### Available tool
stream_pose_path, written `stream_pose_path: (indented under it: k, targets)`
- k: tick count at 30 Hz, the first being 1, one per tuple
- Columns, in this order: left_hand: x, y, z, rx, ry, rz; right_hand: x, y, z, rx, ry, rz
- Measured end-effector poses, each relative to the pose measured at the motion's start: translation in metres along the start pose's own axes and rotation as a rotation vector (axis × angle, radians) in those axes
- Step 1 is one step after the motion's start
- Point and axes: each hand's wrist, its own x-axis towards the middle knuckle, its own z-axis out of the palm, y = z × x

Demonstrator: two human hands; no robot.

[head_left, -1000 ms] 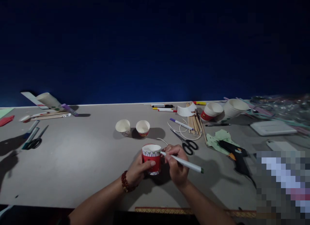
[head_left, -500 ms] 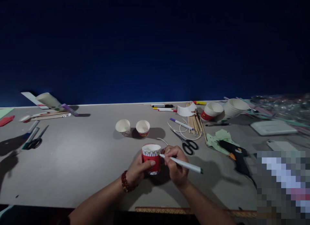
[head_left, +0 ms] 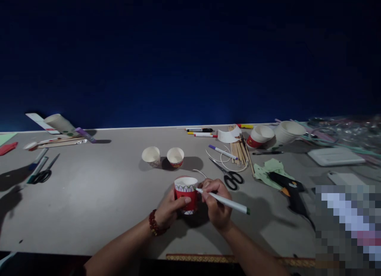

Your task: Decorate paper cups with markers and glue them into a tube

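Observation:
A red and white paper cup (head_left: 187, 198) with a scalloped line pattern round its upper band is gripped by my left hand (head_left: 169, 210); the thumb lies across its front. My right hand (head_left: 218, 204) pinches a white marker (head_left: 228, 202) with a green end. The marker's tip meets the cup's right side, just under the rim. Beyond the held cup stand two small cut cups, one patterned in lines (head_left: 151, 157) and one with a red base (head_left: 175, 158). Black-handled scissors (head_left: 230, 177) lie past my right hand.
To the right lie a hot glue gun (head_left: 290, 188) on green paper (head_left: 270, 171), wooden sticks (head_left: 237, 149), a purple-capped marker (head_left: 223, 152) and more paper cups (head_left: 260, 136). Leftward are another pair of scissors (head_left: 44, 173) and a tipped paper cup (head_left: 61, 124).

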Motion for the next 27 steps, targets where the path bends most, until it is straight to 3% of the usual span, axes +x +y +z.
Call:
stream_pose_path:
  k: [27]
  targets:
    - [0.0013, -0.0063, -0.0033, 0.002, 0.022, 0.023, 0.0009, 0.0009, 0.0002, -0.064, 0.0, 0.002]
